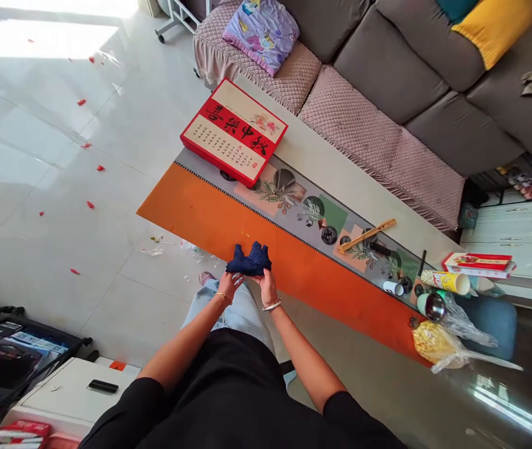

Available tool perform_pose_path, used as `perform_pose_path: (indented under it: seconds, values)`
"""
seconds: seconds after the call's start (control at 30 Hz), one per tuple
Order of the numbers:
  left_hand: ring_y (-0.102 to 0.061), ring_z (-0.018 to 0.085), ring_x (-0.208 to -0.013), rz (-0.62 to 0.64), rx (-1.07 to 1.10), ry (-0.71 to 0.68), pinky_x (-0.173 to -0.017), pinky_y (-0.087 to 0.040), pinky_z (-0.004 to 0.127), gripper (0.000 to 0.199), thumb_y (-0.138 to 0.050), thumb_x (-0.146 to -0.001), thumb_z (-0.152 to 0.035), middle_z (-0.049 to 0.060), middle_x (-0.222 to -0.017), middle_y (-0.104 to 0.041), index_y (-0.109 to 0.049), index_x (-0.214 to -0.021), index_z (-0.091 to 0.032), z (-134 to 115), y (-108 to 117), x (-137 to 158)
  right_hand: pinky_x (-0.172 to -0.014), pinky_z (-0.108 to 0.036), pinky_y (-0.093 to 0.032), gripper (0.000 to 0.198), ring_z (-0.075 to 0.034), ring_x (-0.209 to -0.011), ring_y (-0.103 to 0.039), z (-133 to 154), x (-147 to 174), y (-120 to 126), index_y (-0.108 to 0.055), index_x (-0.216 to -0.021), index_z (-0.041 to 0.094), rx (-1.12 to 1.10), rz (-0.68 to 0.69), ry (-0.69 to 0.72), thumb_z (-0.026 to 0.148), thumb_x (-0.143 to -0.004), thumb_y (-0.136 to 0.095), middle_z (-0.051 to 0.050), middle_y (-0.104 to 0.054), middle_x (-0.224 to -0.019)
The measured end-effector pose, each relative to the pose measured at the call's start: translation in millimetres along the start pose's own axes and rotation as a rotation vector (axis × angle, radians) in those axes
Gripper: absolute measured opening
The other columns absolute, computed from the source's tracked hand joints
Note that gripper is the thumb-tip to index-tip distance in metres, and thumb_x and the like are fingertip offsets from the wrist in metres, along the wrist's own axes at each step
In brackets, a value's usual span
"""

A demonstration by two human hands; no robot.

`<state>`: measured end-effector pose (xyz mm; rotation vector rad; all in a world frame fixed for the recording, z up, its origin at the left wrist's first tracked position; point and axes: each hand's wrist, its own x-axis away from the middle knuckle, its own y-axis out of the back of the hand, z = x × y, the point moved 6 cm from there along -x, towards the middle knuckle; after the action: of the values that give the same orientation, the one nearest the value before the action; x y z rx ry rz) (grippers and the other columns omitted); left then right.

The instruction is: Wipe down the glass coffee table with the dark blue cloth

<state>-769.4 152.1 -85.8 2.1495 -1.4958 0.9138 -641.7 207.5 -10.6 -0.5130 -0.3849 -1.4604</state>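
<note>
A crumpled dark blue cloth (249,260) is bunched up between my two hands, over the near edge of the orange table covering (228,215). My left hand (229,285) grips its left end, with the fingers partly hidden against my lap. At the right end, my right hand (267,288) pinches the cloth with the thumb towards the middle. Several short lobes of fabric stick up along its far side. Whether the cloth touches the table covering, I cannot tell.
A red gift box (235,131) lies at the table's far left. Further right are a wooden stick (367,236), a white cup (393,288), a popcorn cup (446,282), a metal-lined mug (431,307) and a bag of yellow snacks (434,344). A sofa (354,118) stands behind.
</note>
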Motion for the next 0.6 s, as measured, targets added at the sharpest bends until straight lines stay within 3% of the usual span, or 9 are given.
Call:
perform_pose_path:
  seconds: [0.13, 0.2, 0.27, 0.43, 0.5, 0.6]
  values:
    - [-0.064, 0.019, -0.106, 0.002, 0.037, -0.007, -0.090, -0.054, 0.035, 0.031, -0.046, -0.094, -0.038, 0.012, -0.122, -0.062, -0.052, -0.119, -0.022, -13.6, -10.5, -5.5, -0.081, -0.041, -0.061, 0.057, -0.026, -0.099, -0.071, 3.4, 6.6, 30.9, -0.066, -0.117, 0.020, -0.089, -0.064, -0.010, 0.063, -0.083, -0.052, -0.009, -0.074, -0.109]
    - [-0.061, 0.020, -0.115, -0.003, 0.027, -0.050, -0.097, -0.051, 0.037, 0.032, -0.051, -0.091, -0.039, 0.012, -0.127, -0.060, -0.056, -0.117, -0.022, -26.9, -15.8, -8.1, -0.077, -0.042, -0.062, 0.057, -0.027, -0.097, -0.071, 7.8, 12.0, 42.0, -0.066, -0.116, 0.020, -0.103, -0.083, -0.012, 0.064, -0.083, -0.051, -0.009, -0.075, -0.107]
    - [-0.060, 0.021, -0.116, 0.076, 0.004, -0.116, -0.102, -0.048, 0.037, 0.034, -0.051, -0.090, -0.045, 0.011, -0.124, -0.063, -0.061, -0.113, -0.021, -43.7, -27.3, -8.0, -0.074, -0.042, -0.062, 0.057, -0.027, -0.096, -0.071, 13.3, 19.2, 50.4, -0.066, -0.117, 0.021, -0.101, -0.098, 0.003, 0.064, -0.083, -0.050, -0.009, -0.074, -0.108]
    - [-0.065, 0.022, -0.101, 0.462, -0.195, -0.207, -0.093, -0.050, 0.034, 0.053, -0.056, -0.083, -0.063, 0.009, -0.103, -0.073, -0.070, -0.107, -0.018, -69.6, -63.9, 9.5, -0.063, -0.038, -0.062, 0.061, -0.026, -0.089, -0.069, 21.2, 38.0, 61.3, -0.066, -0.118, 0.019, -0.045, -0.116, 0.032, 0.064, -0.082, -0.050, -0.010, -0.072, -0.111]
    - [-0.066, 0.021, -0.089, 0.477, -0.274, -0.220, -0.081, -0.051, 0.031, 0.055, -0.066, -0.074, -0.065, 0.007, -0.091, -0.073, -0.072, -0.101, -0.017, -69.3, -65.5, 15.8, -0.062, -0.038, -0.062, 0.065, -0.027, -0.091, -0.069, 21.1, 43.8, 66.1, -0.065, -0.120, 0.016, -0.012, -0.149, 0.034, 0.066, -0.082, -0.048, -0.011, -0.072, -0.112]
    - [-0.062, 0.019, -0.074, 0.374, -0.348, -0.257, -0.070, -0.049, 0.029, 0.047, -0.071, -0.067, -0.063, 0.004, -0.076, -0.069, -0.071, -0.082, -0.019, -64.4, -56.4, 21.7, -0.063, -0.040, -0.062, 0.070, -0.029, -0.095, -0.069, 18.5, 52.5, 76.3, -0.063, -0.127, 0.014, 0.036, -0.217, 0.026, 0.066, -0.083, -0.047, -0.013, -0.070, -0.118]
